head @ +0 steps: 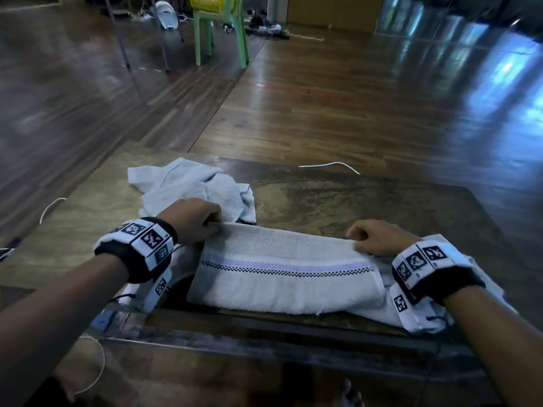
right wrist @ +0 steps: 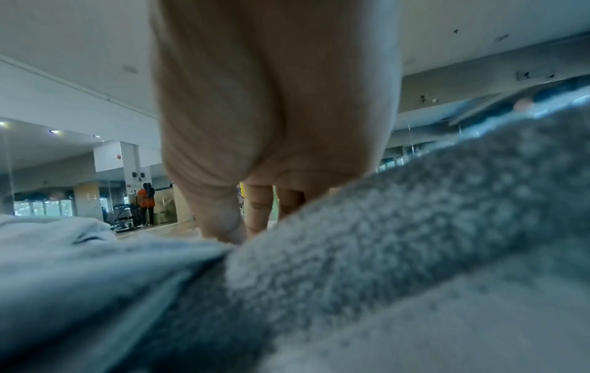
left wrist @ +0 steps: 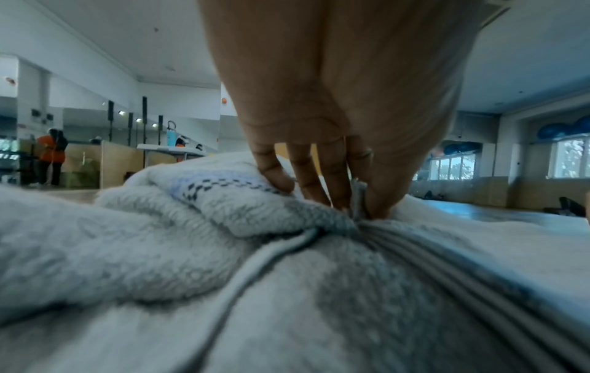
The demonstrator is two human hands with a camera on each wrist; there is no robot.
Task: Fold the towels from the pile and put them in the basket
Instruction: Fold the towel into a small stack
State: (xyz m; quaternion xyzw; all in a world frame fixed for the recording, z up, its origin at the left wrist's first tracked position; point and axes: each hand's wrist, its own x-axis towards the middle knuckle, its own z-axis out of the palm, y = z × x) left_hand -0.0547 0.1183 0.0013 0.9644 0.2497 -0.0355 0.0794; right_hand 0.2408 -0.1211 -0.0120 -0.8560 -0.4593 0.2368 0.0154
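From the head view, a white towel (head: 286,277) with a checked stripe is seen lying partly folded along the near edge of a dark table (head: 367,201). Its far folded edge is pinched at one end by the left hand (head: 195,220) and at the other by the right hand (head: 379,237). The cloth is judged soft, light and limp, best taken at the corners so the fold stays square. A crumpled pile of towels (head: 194,186) lies just behind the left hand, touching the folded one; it could be snagged. A yellow basket (head: 210,2) is seen far off on a green chair (head: 223,33), with bare floor between.

In the left wrist view, the towel's hem is seen gripped between the curled fingers (left wrist: 332,181) and thumb, with thick terry bunched below.

In the right wrist view, the picture is blurred; the fingers (right wrist: 255,209) are seen curled down behind a raised towel fold, the grip itself being hidden.
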